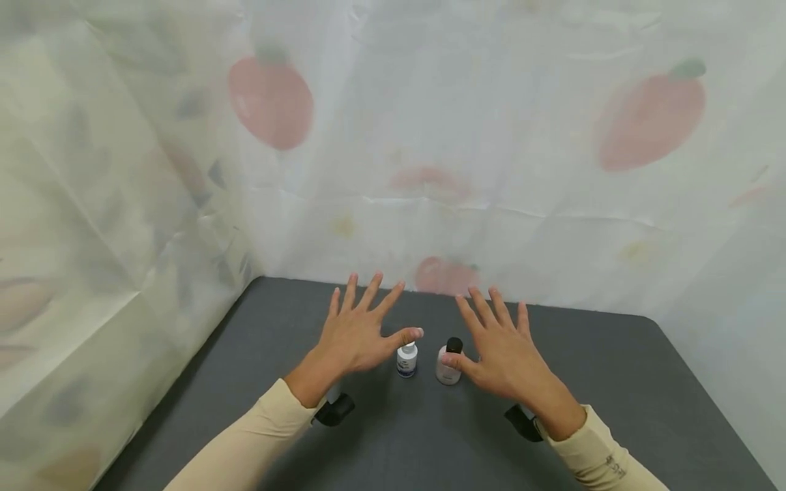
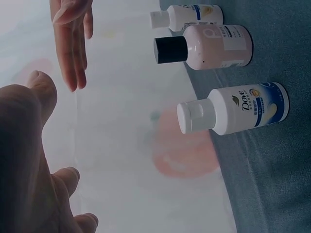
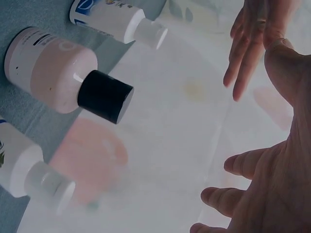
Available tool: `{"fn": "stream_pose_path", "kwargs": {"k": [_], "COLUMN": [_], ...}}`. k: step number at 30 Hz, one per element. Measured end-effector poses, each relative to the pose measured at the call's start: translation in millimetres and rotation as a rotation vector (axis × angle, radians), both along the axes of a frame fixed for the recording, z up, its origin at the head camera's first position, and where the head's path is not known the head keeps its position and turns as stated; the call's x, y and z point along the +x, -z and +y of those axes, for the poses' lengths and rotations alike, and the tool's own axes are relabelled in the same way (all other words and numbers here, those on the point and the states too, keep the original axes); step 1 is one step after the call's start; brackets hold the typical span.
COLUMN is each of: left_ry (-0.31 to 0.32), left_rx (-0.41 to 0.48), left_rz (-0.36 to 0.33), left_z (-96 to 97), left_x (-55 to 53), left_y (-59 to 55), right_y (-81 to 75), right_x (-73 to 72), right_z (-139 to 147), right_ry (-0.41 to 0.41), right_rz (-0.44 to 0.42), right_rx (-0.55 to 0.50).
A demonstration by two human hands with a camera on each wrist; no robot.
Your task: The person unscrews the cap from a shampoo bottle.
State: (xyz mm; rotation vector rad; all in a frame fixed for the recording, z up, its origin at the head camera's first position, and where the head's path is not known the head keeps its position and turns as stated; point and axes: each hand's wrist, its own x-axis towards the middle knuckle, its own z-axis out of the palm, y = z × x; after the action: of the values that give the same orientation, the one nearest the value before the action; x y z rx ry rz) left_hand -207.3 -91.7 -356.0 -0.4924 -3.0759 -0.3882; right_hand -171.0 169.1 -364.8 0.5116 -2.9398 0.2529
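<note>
- A grey table lies lowest.
- The left hand spreads its fingers, holding nothing.
- The right hand is likewise spread and empty.
- A pink bottle stands on the table.
- White bottles flank it.

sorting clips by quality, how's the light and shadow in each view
Head view: brighter, soft shadows on the grey table; left wrist view: dim, the left hand dark; right wrist view: also dim, small glare on the pink bottle.
</note>
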Motion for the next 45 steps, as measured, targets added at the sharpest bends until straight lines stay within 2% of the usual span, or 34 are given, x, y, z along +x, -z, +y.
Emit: {"fn": "stream_pose_path", "kwargs": {"k": [21,33,42,45], "left_ry": [0.042,0.061,0.093,0.115], "left_rx": [0.041,0.076,0.128,0.164], "left_rz": [0.030,-0.004,-0.009,-0.012], "left_z": [6.7,10.6,10.0,8.9], "left_x": [0.8,0.1,-1.2,-2.1], "left_y": [0.2,0.5,2.4,4.1], "right_y": [0.2,-1.7,1.8,3.8], "right_x": [-3.2,-4.0,-5.6,-6.0], "right_z": [-21,-30,-38,-41], "right_ry": [-0.069,-0.110,-0.141,-0.156], "right_rz": [-0.028,-0.041,-0.037,-0.044], "right_rx": [-0.057,-0.070,-0.146,-0.200]}}
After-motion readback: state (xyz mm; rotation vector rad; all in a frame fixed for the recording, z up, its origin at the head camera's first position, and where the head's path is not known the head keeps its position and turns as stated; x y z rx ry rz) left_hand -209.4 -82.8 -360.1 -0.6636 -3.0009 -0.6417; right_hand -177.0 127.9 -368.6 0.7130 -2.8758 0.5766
